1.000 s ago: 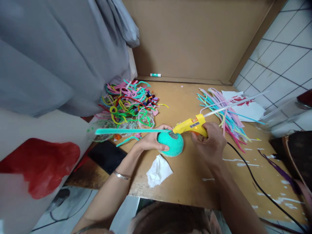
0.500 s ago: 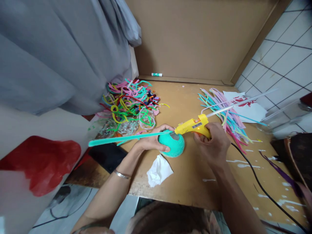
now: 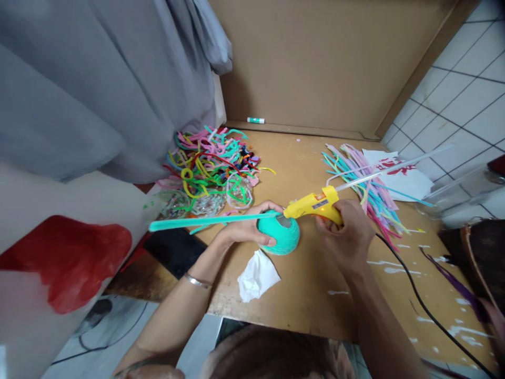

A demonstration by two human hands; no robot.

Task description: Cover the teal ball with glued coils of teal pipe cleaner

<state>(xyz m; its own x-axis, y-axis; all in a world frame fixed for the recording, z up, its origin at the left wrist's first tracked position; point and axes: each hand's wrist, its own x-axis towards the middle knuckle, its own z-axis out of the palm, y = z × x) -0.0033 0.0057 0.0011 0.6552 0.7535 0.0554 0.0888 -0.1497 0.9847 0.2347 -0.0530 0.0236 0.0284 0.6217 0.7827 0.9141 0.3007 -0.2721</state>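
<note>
My left hand (image 3: 249,230) is closed around a rounded form wrapped in turquoise pipe cleaner (image 3: 282,239), with a bare greyish patch on its top. A loose length of the turquoise pipe cleaner (image 3: 197,222) sticks out to the left, over my wrist side. My right hand (image 3: 349,231) grips a yellow hot glue gun (image 3: 315,204) by its handle. The gun's nozzle is at the top edge of the turquoise form, by the bare patch. A long clear glue stick (image 3: 379,172) juts from the gun's back. Just below the form lies a crumpled white tissue (image 3: 258,276).
Tangled colourful pipe cleaner pieces (image 3: 209,158) are heaped at the left back. Straight pipe cleaners (image 3: 366,184) lie on the right near a clear jar (image 3: 453,197). The gun's black cord (image 3: 418,295) runs to the lower right. A glue stick tube (image 3: 255,120) rests at the back.
The view has shifted slightly. Both hands, the glue gun and the turquoise form keep nearly the same position relative to each other.
</note>
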